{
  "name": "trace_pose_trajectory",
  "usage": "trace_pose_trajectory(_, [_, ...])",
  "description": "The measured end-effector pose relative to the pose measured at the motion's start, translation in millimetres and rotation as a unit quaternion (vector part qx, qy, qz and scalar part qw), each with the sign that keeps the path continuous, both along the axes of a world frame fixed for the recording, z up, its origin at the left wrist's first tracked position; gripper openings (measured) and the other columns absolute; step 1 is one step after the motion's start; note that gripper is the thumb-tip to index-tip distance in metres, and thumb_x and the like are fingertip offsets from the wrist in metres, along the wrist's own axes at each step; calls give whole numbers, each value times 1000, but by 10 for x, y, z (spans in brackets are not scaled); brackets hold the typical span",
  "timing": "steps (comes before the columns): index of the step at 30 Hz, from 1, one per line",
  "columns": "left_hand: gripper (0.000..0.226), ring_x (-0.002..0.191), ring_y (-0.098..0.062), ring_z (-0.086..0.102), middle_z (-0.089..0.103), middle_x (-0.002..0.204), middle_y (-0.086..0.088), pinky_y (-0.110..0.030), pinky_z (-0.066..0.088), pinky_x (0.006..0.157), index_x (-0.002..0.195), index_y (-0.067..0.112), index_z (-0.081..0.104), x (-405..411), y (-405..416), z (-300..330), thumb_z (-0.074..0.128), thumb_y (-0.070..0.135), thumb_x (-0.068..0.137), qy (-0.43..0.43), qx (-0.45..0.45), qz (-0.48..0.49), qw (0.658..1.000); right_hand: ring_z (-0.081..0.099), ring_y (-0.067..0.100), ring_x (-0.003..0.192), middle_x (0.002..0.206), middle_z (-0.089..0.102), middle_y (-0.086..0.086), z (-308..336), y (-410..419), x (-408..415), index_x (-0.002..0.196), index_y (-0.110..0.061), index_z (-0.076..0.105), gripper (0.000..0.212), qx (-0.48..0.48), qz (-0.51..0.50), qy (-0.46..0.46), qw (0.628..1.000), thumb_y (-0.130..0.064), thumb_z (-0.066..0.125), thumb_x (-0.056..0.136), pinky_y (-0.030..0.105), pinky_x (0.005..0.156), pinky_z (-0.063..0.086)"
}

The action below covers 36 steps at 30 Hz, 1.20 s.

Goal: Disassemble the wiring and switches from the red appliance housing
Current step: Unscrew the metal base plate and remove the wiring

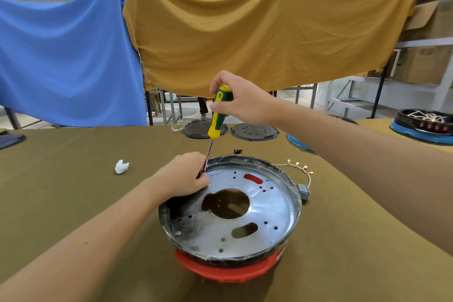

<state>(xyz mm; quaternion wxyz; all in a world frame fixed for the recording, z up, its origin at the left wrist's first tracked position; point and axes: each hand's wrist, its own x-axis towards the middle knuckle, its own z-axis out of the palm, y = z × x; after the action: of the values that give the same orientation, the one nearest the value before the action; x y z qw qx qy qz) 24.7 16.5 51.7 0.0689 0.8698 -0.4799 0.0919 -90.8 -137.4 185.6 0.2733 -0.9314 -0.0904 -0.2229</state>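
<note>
Standing upright over the red appliance housing (228, 270), a green-and-yellow screwdriver (217, 115) is held by both hands: the right hand (241, 98) has its grip wrapped round the handle near the top, and the left hand (186, 174) has its fingers closed round the lower shaft, hiding the tip, so I cannot tell what it is seated in. The housing sits on the olive-covered worktop (73, 179) close to the person; only a red crescent of it shows under a shiny perforated metal plate (245, 218) with a dark rim, and red peeks through one slot. Just beside its right edge lies a wire harness (302, 170) with small brass terminals, running down to a grey block (304, 191) that the rim partly covers. A crumpled white scrap (121, 166) lies to the left. Two dark round discs (253, 132) sit at the far edge, one partly behind the screwdriver. A blue-rimmed tray (421, 127) of parts is cut off at the right.
</note>
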Motion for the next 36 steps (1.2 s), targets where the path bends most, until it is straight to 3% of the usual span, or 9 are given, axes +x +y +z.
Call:
trace_pose_trajectory(4, [29,64,-18,41,46,78,-1,-32,32,58,73,17,38,-33,8,45,53,29,94,28,47,31,998,51,14,79,99,58,5,-87,-1,14,113,-16,53,24,32,22,1,999,-11,66,94,28,74,51])
trace_pose_trajectory(12, [17,70,-19,51,57,80,2,-26,37,58,77,19,52,-14,49,78,61,27,89,96,-33,26,994,48,-2,63,84,52,-6,-169,5,62,114,-19,48,23,65,-29,-74,995,-25,63,97,6,58,41])
trace_pose_trajectory(18, [10,72,-6,58,62,79,18,-25,46,66,78,27,61,1,195,227,67,25,86,177,-47,17,983,55,14,77,89,53,-3,-178,-121,-32,114,-21,50,22,97,-39,-83,991,-26,64,97,32,77,58])
trace_pose_trajectory(22, [15,99,-12,62,65,102,9,-30,50,89,81,21,61,-56,264,248,68,30,91,180,-67,-7,981,65,30,99,99,56,5,-217,-179,-47,111,-19,50,22,184,-53,-93,977,-24,66,96,41,85,60])
trace_pose_trajectory(24, [11,104,-7,60,64,108,11,-27,49,91,85,22,63,-73,321,235,68,28,93,181,-121,-4,976,68,28,99,105,55,8,-248,-230,-46,111,-16,50,22,238,-73,-95,964,-23,65,96,37,79,62])
trace_pose_trajectory(28, [13,81,-10,61,64,86,11,-21,45,68,84,26,60,-103,431,170,66,21,95,71,-227,56,970,72,20,89,112,57,12,-404,-317,-100,108,-14,49,25,322,-103,-78,938,-27,67,96,34,72,63])
trace_pose_trajectory(32, [17,87,-17,54,62,88,2,-37,47,75,83,23,54,-47,603,189,62,16,96,-45,-154,139,977,74,16,72,99,60,8,-644,-429,-189,97,-18,49,25,388,-158,-110,901,-33,70,93,35,70,63])
trace_pose_trajectory(34, [14,82,-17,54,63,88,1,-37,47,82,83,19,59,34,754,192,63,14,95,3,-197,123,973,74,15,69,104,62,10,-734,-554,-288,105,-13,52,28,471,-174,-94,860,-32,70,93,33,72,63])
trace_pose_trajectory(36, [10,78,-13,56,64,87,2,-30,47,78,85,19,67,46,848,182,66,15,94,126,-287,88,946,73,15,71,107,62,11,-840,-654,-406,113,-7,55,36,567,-179,-56,802,-31,71,91,24,64,61])
